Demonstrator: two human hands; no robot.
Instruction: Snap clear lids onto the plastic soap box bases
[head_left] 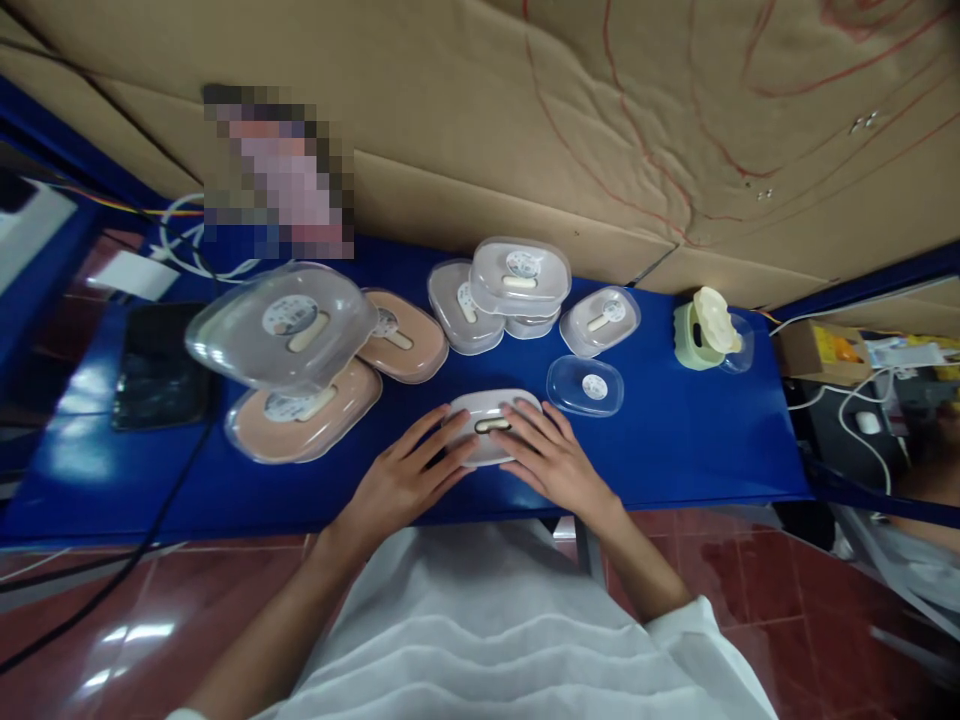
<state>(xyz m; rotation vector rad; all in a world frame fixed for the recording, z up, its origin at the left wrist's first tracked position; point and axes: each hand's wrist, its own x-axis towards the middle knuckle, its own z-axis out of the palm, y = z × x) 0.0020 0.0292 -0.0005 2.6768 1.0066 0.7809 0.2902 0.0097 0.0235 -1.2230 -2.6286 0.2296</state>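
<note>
The person sits at a blue table (pixel 675 450) and works on one small white box (pixel 491 425) right in front of them, near the table's front edge. Both hands rest on top of it. The left hand (pixel 401 480) lies flat with its fingers spread over the left side of the box. The right hand (pixel 551 460) lies flat over the right side. Neither hand is curled into a fist or wrapped around the box; they press down on it from above. A little slot shows in the middle of the lid between the fingers.

It looks like the lid is being pushed shut on the box. To do this well, both hands should push down evenly, so the lid does not tip up on one side. The fingers should stay off the slot in the middle. The box should stay flat on the table and not slide.

Just beside the right hand lies a clear lid (pixel 585 385), so the hand should not bump it. Farther back sit more boxes (pixel 517 280), some stacked. A big clear tub (pixel 281 325) rests on the left, and a green thing (pixel 705 335) stands on the right.
</note>
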